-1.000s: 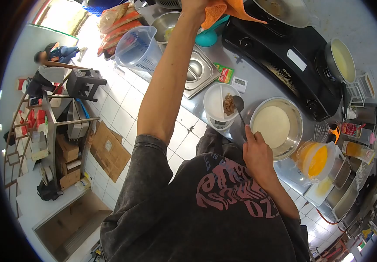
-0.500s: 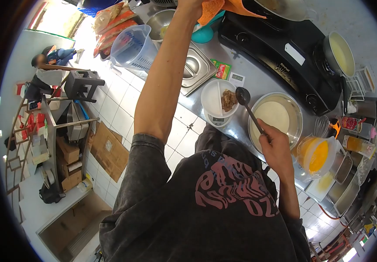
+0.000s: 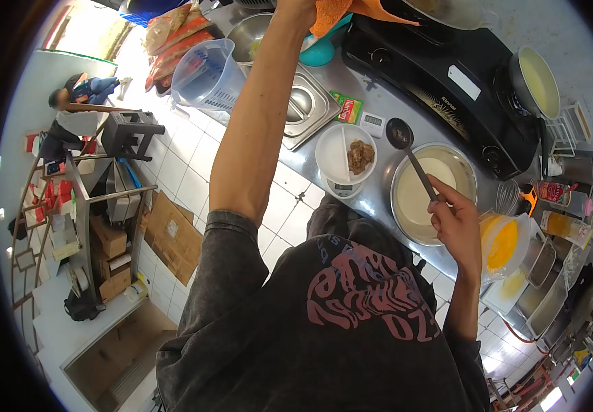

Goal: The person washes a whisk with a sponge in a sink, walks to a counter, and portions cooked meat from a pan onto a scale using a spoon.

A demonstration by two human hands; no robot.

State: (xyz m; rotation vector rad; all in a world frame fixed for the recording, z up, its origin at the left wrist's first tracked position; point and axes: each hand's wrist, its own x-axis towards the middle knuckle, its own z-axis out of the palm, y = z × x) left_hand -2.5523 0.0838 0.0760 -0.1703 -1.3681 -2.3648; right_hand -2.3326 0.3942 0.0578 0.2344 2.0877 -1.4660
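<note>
My right hand [image 3: 458,225] is closed round the handle of a black ladle [image 3: 400,134]. The ladle's bowl is beyond the rim of a steel mixing bowl [image 3: 471,175] containing pale, creamy liquid [image 3: 416,196]. At the top edge my left hand [image 3: 296,9] grips an orange cloth [image 3: 362,9]; its fingers are mostly out of sight. A frying pan [image 3: 447,15] is partly visible beside the cloth. Left of the mixing bowl, a divided white dish [image 3: 331,152] with brown chopped food [image 3: 360,157] rests on a kitchen scale [image 3: 344,190].
A black gas stove [image 3: 423,82] carries a second pan [image 3: 535,84] of pale yellow content. A tub of orange-yellow liquid [image 3: 502,244] and a whisk [image 3: 507,199] are at right. Leftward stand a lidded steel container [image 3: 310,110] and a clear jug [image 3: 207,75]. Another person [image 3: 70,120] is farther left.
My right hand has moved to the right with the ladle, whose bowl has shifted right and up in view. My left hand and the cloth have barely moved.
</note>
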